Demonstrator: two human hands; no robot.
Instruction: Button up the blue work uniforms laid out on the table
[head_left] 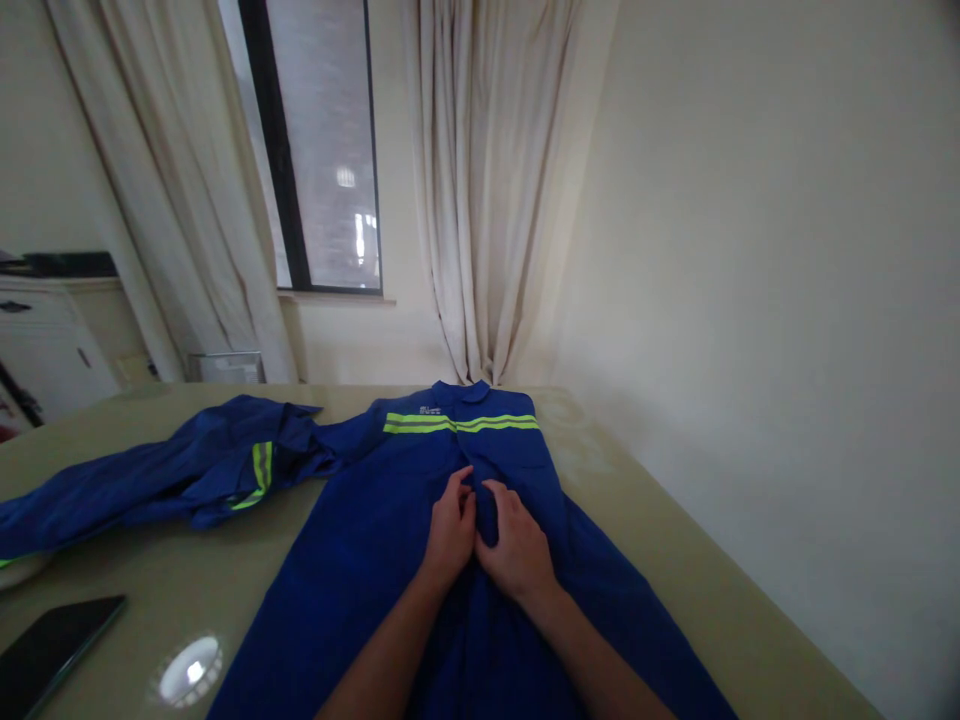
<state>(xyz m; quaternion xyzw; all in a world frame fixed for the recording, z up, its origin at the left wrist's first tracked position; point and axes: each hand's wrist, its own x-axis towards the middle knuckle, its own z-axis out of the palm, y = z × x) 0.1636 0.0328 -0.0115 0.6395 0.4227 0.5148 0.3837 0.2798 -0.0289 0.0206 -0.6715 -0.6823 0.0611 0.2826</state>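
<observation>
1. Blue jacket (pixel 352 570) spread on table (pixel 187 585), collar (pixel 465 393) at far end, lime band (pixel 424 424) across chest.
2. Left hand (pixel 450 528) and right hand (pixel 519 548) side by side at its front centre, nearer than the band.
3. Fingers (pixel 456 486) of both bent; cannot tell whether either grips cloth.
4. Flat black device (pixel 58 645) at near left, apart from jacket.
</observation>
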